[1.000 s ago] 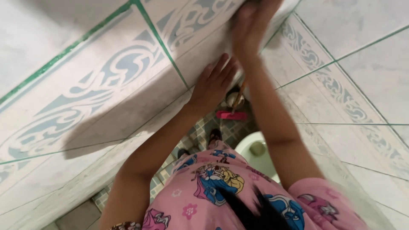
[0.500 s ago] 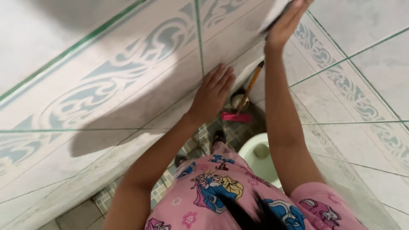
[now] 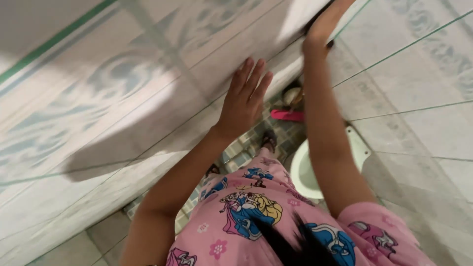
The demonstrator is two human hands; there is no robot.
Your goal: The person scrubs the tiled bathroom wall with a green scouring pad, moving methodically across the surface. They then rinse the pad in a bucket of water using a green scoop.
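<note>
Tiled wall [image 3: 123, 93]: pale tiles with a blue-grey scroll pattern and thin green grout lines, filling the left and upper part of the view. A second tiled wall [image 3: 414, 83] meets it at a corner at upper right.

Left hand [image 3: 244, 101]: released, palm flat against the tiled wall, fingers [image 3: 253, 74] extended and slightly spread, pointing up toward the corner. It grasps nothing.

Right hand [image 3: 322, 24]: raised to the top edge of the frame, near the corner, pressed toward the wall. Something dark shows just beside the hand, but the area is blurred and partly cut off; whether the hand is clenched on an object cannot be told.

Both forearms run upward from the person's pink printed shirt [image 3: 256, 212], seen at the bottom of the view.

Below, between the arms: a floor of small patterned tiles [image 3: 246, 148], a pink brush head [image 3: 288, 115] lying near the base of the wall, and a small round container [image 3: 291, 96] just beside it. The rim of a white toilet bowl [image 3: 300, 175] lies just beside the right forearm.
</note>
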